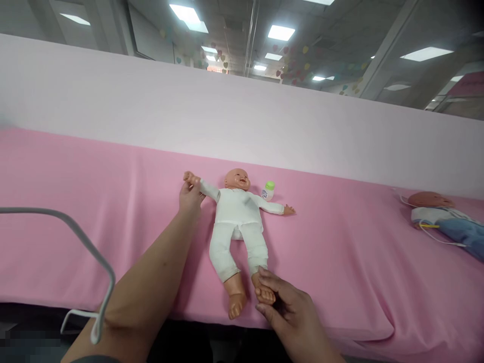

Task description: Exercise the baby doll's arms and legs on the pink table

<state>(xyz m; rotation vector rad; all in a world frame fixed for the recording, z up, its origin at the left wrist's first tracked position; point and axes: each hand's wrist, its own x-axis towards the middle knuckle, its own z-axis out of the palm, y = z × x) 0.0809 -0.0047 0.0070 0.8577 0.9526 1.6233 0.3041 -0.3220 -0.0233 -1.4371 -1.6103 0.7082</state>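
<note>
Rail (85, 237), grey, bent, at lower left; its far end is cut off by the picture's edge.

Right hand (288, 305): thumb and fingers clamped on the right-side foot of a doll (239, 207); the fingers hide part of the ankle.

Doll, in white clothes, on its back at the middle of the pink-covered worktop (333, 252). Long axis runs straight away from the person, feet at the near edge, head farthest, arms spread sideways.

Left hand (191, 196): clamped on the doll's left-side wrist; fingers partly hidden.

Bottle (267, 191), green-capped, upright, near the doll's head; label too small to read.

Second doll (449, 222), far right, lower body cut off.

Wall (227, 121), white, behind.

Windows (242, 35) above, blurred.
</note>
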